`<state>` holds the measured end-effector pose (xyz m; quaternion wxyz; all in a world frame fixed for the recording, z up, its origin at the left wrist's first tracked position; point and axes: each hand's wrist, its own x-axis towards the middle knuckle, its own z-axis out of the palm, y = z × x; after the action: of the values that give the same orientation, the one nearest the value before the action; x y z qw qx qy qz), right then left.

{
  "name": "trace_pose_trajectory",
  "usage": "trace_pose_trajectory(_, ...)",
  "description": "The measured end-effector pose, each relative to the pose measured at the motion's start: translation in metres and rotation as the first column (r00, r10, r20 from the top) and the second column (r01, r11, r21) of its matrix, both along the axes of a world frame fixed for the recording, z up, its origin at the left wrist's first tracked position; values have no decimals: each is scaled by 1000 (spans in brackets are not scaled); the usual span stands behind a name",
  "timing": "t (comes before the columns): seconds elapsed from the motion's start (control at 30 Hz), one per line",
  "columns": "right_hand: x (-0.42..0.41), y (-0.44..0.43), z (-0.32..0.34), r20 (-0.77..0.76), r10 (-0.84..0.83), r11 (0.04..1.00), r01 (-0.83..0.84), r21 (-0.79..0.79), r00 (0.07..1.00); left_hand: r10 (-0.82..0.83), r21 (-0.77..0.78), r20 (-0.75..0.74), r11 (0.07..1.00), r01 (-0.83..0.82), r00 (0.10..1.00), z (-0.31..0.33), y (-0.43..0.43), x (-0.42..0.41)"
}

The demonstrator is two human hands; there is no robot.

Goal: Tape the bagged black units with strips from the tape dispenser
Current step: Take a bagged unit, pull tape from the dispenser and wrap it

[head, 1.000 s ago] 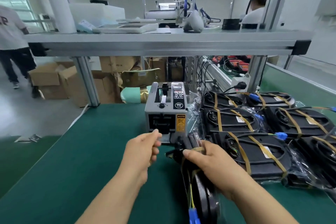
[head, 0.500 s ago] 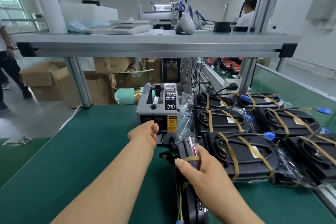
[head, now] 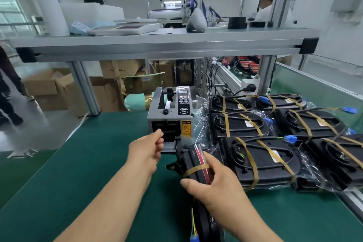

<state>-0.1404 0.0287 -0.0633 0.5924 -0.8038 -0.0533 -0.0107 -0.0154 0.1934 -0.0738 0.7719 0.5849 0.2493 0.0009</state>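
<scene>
**A:** While the right hand (head: pixel 216 184) gripped the black plastic unit in its clear bag (head: pixel 193 160), where did that unit sit?

**B:** On edge on the green bench mat (head: pixel 88 163), just in front of the grey box-shaped tape dispenser (head: pixel 170 116). Thumb on the near side, fingers wrapped over the far side. One amber tape band (head: pixel 196 169) crossed it.

**A:** Left hand (head: pixel 146 152)?

**B:** At the dispenser's front slot. Fingers curled, thumb tip close to forefinger. Whether a strip lay between them, could not tell.

**A:** Anything beside it?

**B:** Other bagged black units (head: pixel 261 161), flat in rows to the right, amber bands over each, blue connectors (head: pixel 290 139) on their leads.
</scene>
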Motion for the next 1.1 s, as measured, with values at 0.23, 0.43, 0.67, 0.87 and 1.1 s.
trace_pose_trajectory(0.23,-2,-2,1,-22,-5,999,6,41,1000,-13,-167,-131,986,-10,991,-6,-15,31)
trace_pose_trajectory(0.43,-4,-4,3,-24,-6,998,8,68,1000,88,-244,-157,962,-124,984,-10,-25,47)
trace_pose_trajectory(0.67,-5,-7,-1,-15,-14,996,15,86,1000,-129,-53,251,988,147,959,19,-13,-25)
trace_pose_trajectory(0.87,-3,-3,-7,-3,12,997,-12,75,1000,-633,468,309,751,466,710,54,-6,-95)
trace_pose_trajectory(1.1,-3,-1,-9,3,6,997,-6,75,1000,-631,598,234,693,403,740,51,-11,-92)
